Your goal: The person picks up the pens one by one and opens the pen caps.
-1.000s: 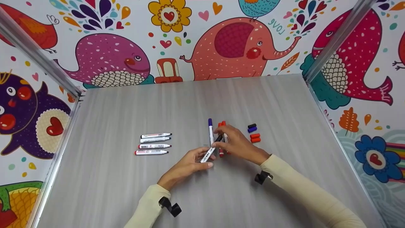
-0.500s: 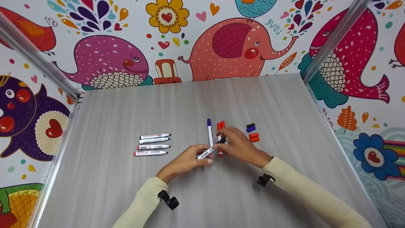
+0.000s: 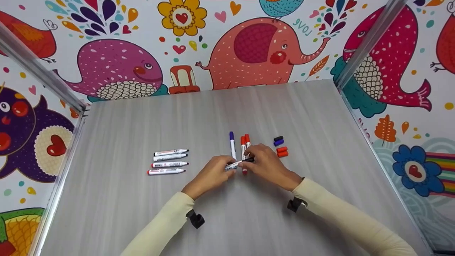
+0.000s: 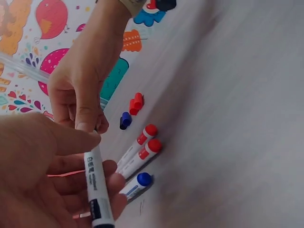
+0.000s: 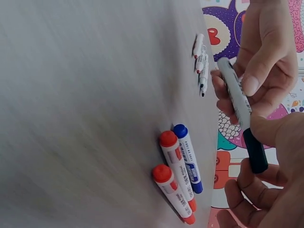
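Both hands are on one white marker (image 3: 233, 166) with a black cap (image 5: 255, 151). My left hand (image 3: 209, 174) holds the white barrel, its thumb along the top and fingers beneath. My right hand (image 3: 272, 167) pinches the marker around its black cap end, thumb against it. Just beyond the hands lie a blue-capped marker (image 3: 232, 142) and two red-capped markers, one nearer (image 3: 243, 142) and one farther right (image 3: 247, 137); the right hand partly covers the red ones in the head view.
To the left, several uncapped white markers (image 3: 170, 164) lie in a row, tips pointing right. Right of the hands sit loose caps: a black cap (image 3: 278, 138), a blue cap (image 3: 278, 142) and red caps (image 3: 282, 149). Patterned walls (image 3: 192, 42) border the grey table (image 3: 142, 124).
The held marker has swung from a steep slant to nearly level. My left hand has turned over it and shifted slightly forward; the right hand keeps its grip near the cap.
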Motion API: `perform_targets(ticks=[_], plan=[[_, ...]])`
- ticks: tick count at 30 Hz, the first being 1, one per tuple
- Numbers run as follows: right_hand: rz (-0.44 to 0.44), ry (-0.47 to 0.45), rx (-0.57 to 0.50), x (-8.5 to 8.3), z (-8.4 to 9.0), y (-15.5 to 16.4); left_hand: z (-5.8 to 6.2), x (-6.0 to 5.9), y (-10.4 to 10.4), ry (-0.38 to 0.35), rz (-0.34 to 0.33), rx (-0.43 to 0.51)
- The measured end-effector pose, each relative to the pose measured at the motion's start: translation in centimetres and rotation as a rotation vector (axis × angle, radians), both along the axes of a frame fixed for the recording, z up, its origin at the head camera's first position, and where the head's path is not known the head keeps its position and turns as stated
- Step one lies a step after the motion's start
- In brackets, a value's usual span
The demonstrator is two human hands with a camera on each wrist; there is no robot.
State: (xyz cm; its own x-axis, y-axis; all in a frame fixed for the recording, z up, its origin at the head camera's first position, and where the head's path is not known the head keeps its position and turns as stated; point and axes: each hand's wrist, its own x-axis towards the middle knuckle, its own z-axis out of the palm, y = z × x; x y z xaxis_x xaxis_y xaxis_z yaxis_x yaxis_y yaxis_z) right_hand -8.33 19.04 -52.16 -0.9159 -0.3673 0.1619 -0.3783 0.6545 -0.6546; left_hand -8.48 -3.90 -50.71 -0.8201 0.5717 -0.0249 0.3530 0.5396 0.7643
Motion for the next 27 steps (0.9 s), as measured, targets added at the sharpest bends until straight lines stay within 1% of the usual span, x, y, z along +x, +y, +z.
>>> perform_targets(ticks=[4, 8, 13, 16, 18, 22, 27], plan=[[-0.02, -0.011, 0.021, 0.2, -0.29, -0.01, 0.04, 0.23, 0.46, 0.056, 0.026, -0.073], [-0.011, -0.038, 0.038, 0.36, -0.48, 0.07, -0.03, 0.36, 0.75, 0.154, 0.021, -0.13], [0.091, -0.053, 0.066, 0.42, -0.54, 0.39, -0.4, 0.34, 1.1, 0.33, -0.04, -0.226], [0.158, -0.056, 0.07, 0.31, -0.54, 0.52, -0.64, 0.37, 1.07, 0.403, -0.083, -0.263], [0.188, -0.048, 0.067, 0.19, -0.59, 0.62, -0.75, 0.38, 1.0, 0.428, -0.103, -0.279], [0.251, -0.023, 0.071, -0.13, -0.58, 0.78, -0.66, 0.34, 0.83, 0.451, -0.123, -0.289], [0.326, 0.006, 0.118, -0.41, 0.06, 0.98, -0.24, 0.29, 0.7, 0.518, -0.131, -0.324]])
